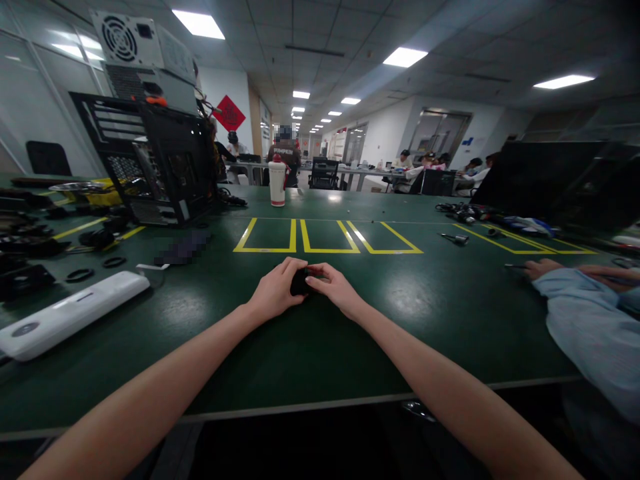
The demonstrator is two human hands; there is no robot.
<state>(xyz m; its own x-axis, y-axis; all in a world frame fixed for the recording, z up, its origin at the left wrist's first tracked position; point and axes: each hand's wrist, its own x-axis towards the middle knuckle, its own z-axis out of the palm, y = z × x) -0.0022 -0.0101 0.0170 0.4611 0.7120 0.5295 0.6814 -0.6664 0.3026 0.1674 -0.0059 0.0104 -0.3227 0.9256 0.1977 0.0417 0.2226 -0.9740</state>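
Both my hands meet at the middle of the green table (350,353), around a small black object (299,283). My left hand (275,290) has its fingers wrapped over the object's left side and top. From the other side, my right hand (334,287) pinches it with thumb and fingertips. Fingers cover much of the object, so its exact kind cannot be made out. Just beyond my hands, yellow tape outlines (327,251) mark the tabletop.
To the left stand a black computer case (170,160) with a power supply (143,40) on top, and a long white device (75,313). A white cup (277,183) is at the back. On the right are a co-worker's sleeve (590,320), a screwdriver-like tool (454,238) and a dark monitor (545,177).
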